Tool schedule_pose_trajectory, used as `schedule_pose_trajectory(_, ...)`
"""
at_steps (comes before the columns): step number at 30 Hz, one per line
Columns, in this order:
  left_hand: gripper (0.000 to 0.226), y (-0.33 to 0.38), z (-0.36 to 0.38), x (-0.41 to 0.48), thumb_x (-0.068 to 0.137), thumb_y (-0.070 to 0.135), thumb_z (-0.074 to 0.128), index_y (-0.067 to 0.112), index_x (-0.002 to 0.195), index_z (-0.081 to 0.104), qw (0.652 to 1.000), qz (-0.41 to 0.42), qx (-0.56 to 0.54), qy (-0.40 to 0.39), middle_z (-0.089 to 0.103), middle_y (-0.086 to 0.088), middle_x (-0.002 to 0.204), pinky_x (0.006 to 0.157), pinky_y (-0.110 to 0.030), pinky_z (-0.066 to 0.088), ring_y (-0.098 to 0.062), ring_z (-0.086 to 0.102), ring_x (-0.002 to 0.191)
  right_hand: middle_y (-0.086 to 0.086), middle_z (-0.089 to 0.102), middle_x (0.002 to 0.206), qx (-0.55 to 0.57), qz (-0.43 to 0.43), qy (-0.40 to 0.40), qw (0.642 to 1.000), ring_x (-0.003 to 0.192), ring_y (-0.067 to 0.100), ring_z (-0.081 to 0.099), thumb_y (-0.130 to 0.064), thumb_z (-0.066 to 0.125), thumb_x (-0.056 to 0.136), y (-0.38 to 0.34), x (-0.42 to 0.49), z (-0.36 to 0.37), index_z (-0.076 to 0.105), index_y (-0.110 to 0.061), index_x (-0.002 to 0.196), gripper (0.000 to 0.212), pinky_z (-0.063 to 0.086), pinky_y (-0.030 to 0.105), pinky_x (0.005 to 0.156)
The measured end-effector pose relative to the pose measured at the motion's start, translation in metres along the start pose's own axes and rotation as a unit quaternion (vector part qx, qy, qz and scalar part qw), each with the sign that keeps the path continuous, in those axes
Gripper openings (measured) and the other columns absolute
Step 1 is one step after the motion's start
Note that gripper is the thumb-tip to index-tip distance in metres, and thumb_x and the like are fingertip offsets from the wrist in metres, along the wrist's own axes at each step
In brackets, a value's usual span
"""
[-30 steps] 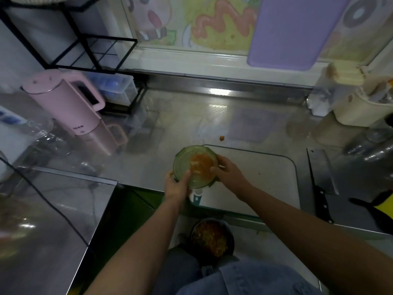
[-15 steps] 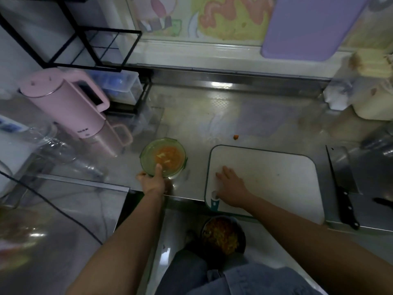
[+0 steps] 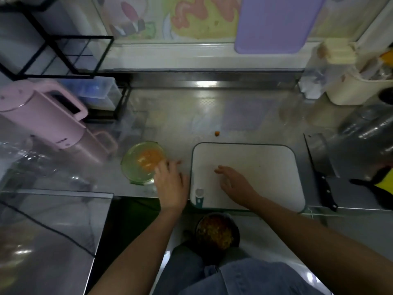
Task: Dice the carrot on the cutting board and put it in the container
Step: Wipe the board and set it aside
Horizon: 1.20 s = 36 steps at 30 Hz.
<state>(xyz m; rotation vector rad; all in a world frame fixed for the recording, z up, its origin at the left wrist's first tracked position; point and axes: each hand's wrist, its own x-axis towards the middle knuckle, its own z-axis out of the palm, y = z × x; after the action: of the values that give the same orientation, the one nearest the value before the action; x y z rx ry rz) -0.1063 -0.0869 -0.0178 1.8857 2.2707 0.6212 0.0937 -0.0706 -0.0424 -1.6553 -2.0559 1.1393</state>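
Note:
A round green glass container stands on the steel counter left of the white cutting board. Orange diced carrot lies inside it. My left hand is just right of the container, fingers loose and holding nothing, at or near its rim. My right hand hovers over the board's left part with relaxed fingers, empty. No carrot shows on the board. One small carrot piece lies on the counter behind the board.
A cleaver lies right of the board. A pink kettle and a black wire rack stand at the left. A dark bowl of scraps sits below the counter edge. White tubs stand at the back right.
The container went from over the board's left edge to the counter on the left. My left hand has let go of it and drawn back to the right; my right hand lifted slightly.

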Motion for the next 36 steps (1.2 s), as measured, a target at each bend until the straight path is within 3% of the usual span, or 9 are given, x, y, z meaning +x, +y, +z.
schedule_pose_trajectory(4,0.034,0.031,0.040,-0.022,0.089,0.016,0.058,0.009,0.122,0.060,0.977,0.130,-0.053,-0.160,0.054,-0.016,0.127,0.100,-0.041,0.039,-0.035,0.048,0.120,0.011,0.027,0.153,-0.011,0.027,0.086,0.996,0.140,0.025,0.028,-0.008,0.049,0.096,0.045,-0.026,-0.035,0.038,-0.008,0.142,0.047,0.023,0.028,0.110)
schedule_pose_trajectory(9,0.056,0.055,0.073,-0.038,0.102,0.032,0.031,0.015,0.153,0.015,0.948,0.134,0.040,-0.286,0.003,-0.008,0.161,0.120,-0.041,0.006,-0.024,0.001,0.148,0.013,-0.009,0.159,-0.117,0.156,0.061,0.979,0.147,0.025,-0.004,-0.015,0.035,0.100,0.108,-0.031,-0.058,-0.004,-0.005,0.150,0.064,-0.002,0.038,0.118)
schedule_pose_trajectory(12,0.057,0.065,0.081,-0.044,0.103,0.033,0.026,0.014,0.153,0.009,0.953,0.098,0.071,-0.279,-0.004,-0.008,0.161,0.120,-0.043,0.001,-0.024,-0.003,0.148,0.013,-0.016,0.157,-0.160,0.133,0.024,0.978,0.146,0.026,-0.014,-0.019,0.030,0.101,0.112,-0.028,-0.051,-0.012,-0.003,0.148,0.065,-0.014,0.043,0.115)
schedule_pose_trajectory(15,0.055,0.068,0.085,-0.051,0.103,0.032,0.027,0.013,0.153,0.012,0.963,0.085,0.055,-0.250,-0.002,-0.008,0.161,0.119,-0.042,-0.002,-0.025,-0.003,0.148,0.003,-0.014,0.157,-0.182,-0.016,-0.025,0.983,0.147,0.021,-0.012,-0.028,0.023,0.098,0.104,-0.036,-0.031,-0.007,-0.007,0.150,0.063,-0.019,0.041,0.113)
schedule_pose_trajectory(20,0.055,0.071,0.088,-0.052,0.100,0.035,0.023,0.011,0.149,0.027,0.976,0.094,-0.015,-0.198,0.013,-0.009,0.160,0.119,-0.036,0.001,-0.024,0.008,0.148,0.008,0.025,0.154,-0.060,-0.147,0.002,0.987,0.143,0.016,0.020,-0.015,0.034,0.095,0.105,-0.044,-0.041,0.024,-0.005,0.148,0.055,-0.001,0.032,0.120)
schedule_pose_trajectory(25,0.051,0.083,0.103,-0.031,0.104,0.027,0.027,0.013,0.152,0.018,0.968,0.114,-0.050,-0.220,0.006,-0.005,0.161,0.118,-0.033,-0.004,-0.021,0.001,0.148,0.009,0.006,0.158,-0.089,-0.063,0.027,0.994,0.147,0.019,0.002,-0.029,0.020,0.096,0.112,-0.017,-0.044,0.010,-0.006,0.150,0.059,-0.012,0.030,0.117)
schedule_pose_trajectory(30,0.053,0.080,0.113,-0.039,0.101,0.022,0.021,0.011,0.152,0.014,0.938,0.216,-0.022,-0.270,0.002,-0.004,0.160,0.120,-0.046,-0.003,-0.021,-0.003,0.148,0.008,0.016,0.157,-0.060,-0.127,-0.002,0.990,0.146,0.014,0.009,-0.027,0.020,0.097,0.117,-0.051,-0.022,0.019,-0.003,0.149,0.056,-0.002,0.035,0.120)
schedule_pose_trajectory(33,0.053,0.077,0.109,-0.062,0.103,0.023,0.027,0.014,0.153,0.012,0.910,0.294,-0.061,-0.285,-0.001,0.004,0.157,0.121,-0.042,0.000,-0.010,-0.006,0.145,0.009,0.014,0.157,-0.026,-0.059,0.128,0.990,0.146,0.016,0.011,-0.027,0.022,0.100,0.122,-0.067,-0.024,0.015,-0.003,0.149,0.055,-0.002,0.034,0.120)
schedule_pose_trajectory(36,0.053,0.073,0.105,-0.059,0.105,0.030,0.025,0.012,0.153,0.014,0.947,0.204,-0.094,-0.232,0.004,0.000,0.159,0.120,-0.035,-0.006,-0.013,-0.003,0.148,0.013,0.004,0.158,-0.051,0.089,0.235,0.967,0.147,0.024,0.002,-0.035,0.016,0.099,0.123,-0.078,-0.008,0.005,-0.001,0.149,0.062,-0.007,0.035,0.120)
